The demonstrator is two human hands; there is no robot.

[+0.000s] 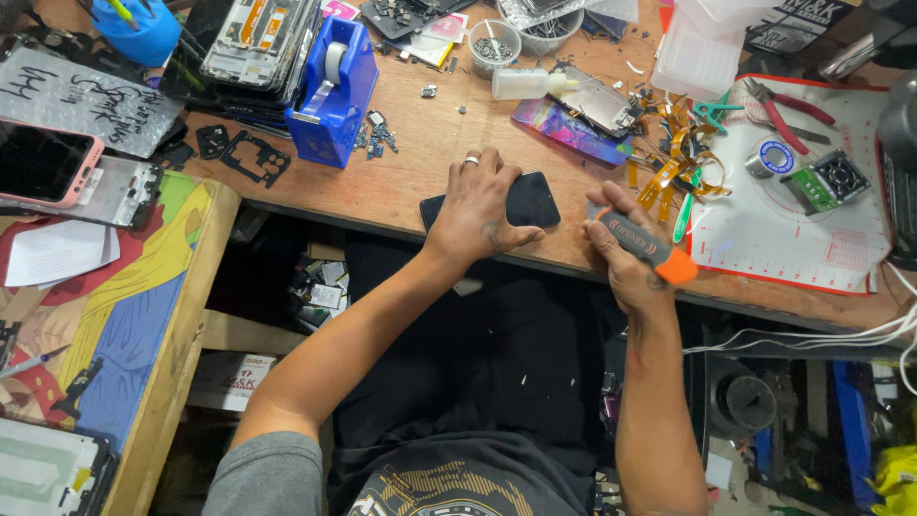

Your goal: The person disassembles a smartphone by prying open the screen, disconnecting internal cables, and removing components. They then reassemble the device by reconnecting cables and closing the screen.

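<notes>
From the head view, my left hand lies flat on the black phone, fingers spread and pressing it to the bench near the front edge. My right hand is clenched round the grey tool, orange end toward me. The phone lies just left of that hand, long axis running left to right, the tool's tip near its right end

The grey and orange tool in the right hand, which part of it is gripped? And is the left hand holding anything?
The right hand grips the grey-and-orange-handled tool around its grey handle. The left hand presses flat on the black rectangular phone, not lifting it.
</notes>
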